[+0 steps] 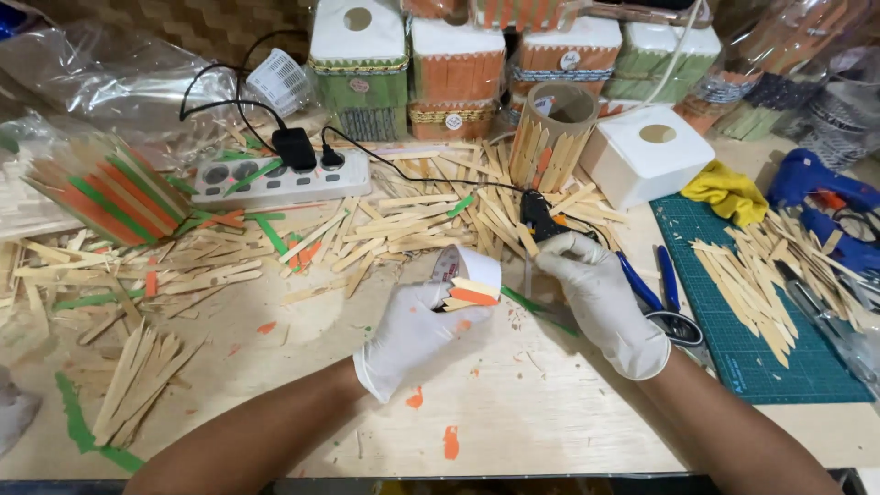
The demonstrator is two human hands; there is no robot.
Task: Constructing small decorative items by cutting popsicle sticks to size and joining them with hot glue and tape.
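On a wooden worktable (513, 412), two gloved hands at work with craft sticks

Left hand (417, 335): closed around a white paper cup (472, 268) lying tilted, thumb pinning a few cut sticks (469, 295), plain and orange, against its side. Right hand (596, 298): gripped on a black glue gun (539, 217), nozzle just beside the cup. Loose wooden sticks (403, 225) heaped behind; white power strip (280, 179) at back left; blue-handled scissors (662, 298) beside the right wrist; green cutting mat (788, 367) at right; stick-clad cardboard tube (553, 137) standing behind the gun
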